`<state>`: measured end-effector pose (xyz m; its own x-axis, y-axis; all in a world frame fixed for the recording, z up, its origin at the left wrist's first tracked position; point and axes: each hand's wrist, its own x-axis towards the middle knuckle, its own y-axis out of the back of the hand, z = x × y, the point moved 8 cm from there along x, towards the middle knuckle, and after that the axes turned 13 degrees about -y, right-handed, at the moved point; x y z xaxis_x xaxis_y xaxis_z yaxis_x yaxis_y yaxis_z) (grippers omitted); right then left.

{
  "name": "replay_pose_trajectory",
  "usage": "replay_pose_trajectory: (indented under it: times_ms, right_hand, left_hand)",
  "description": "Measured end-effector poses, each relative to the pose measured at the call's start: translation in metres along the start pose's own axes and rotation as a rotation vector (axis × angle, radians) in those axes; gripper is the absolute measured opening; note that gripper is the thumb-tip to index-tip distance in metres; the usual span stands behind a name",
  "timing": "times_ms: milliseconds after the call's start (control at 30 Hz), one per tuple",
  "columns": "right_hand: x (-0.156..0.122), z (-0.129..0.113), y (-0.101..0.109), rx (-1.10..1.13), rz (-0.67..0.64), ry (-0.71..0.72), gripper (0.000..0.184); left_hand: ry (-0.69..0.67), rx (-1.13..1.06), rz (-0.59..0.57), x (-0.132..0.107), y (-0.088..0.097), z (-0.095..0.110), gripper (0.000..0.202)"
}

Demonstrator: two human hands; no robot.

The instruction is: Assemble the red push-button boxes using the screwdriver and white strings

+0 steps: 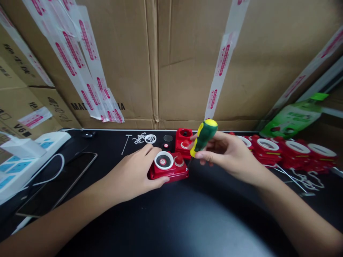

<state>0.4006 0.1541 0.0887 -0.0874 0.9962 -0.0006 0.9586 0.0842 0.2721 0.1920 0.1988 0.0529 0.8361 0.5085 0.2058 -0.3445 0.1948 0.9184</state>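
Two hands: left hand [134, 174], right hand [227, 153]. One screwdriver [203, 136]. One phone [57, 184] near the worktop's [171, 214] left edge. Perhaps seven red units, counting the blurred right-edge row [289, 151].

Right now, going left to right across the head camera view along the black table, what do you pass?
White power strip → phone → left hand → red device → screwdriver → right hand → row of red devices.

both forearms were bare from the bottom edge of the view up to the wrists, with no sleeve showing. the left hand [132, 175] and the right hand [227, 155] wore no gloves, rings, watch or bands. the fingernails were short and unpainted.
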Motion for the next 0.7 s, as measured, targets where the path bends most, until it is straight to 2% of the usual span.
replay_pose_trajectory:
  times_ms: [100, 400, 567, 700]
  right_hand:
    - [-0.003, -0.001, -0.006, -0.057, -0.067, -0.012, 0.026]
    - [0.002, 0.012, -0.003, 0.028, 0.013, -0.038, 0.040]
    - [-0.001, 0.008, -0.006, -0.050, -0.050, -0.025, 0.040]
    - [-0.001, 0.009, -0.004, -0.069, 0.031, -0.056, 0.036]
  left_hand:
    - [0.000, 0.009, -0.010, 0.000, -0.001, -0.001, 0.049]
    - [0.011, 0.029, -0.024, 0.000, -0.001, -0.001, 0.050]
    - [0.020, 0.019, -0.017, -0.001, 0.000, -0.001, 0.054]
    - [0.046, 0.010, -0.033, 0.000, 0.001, -0.001, 0.049]
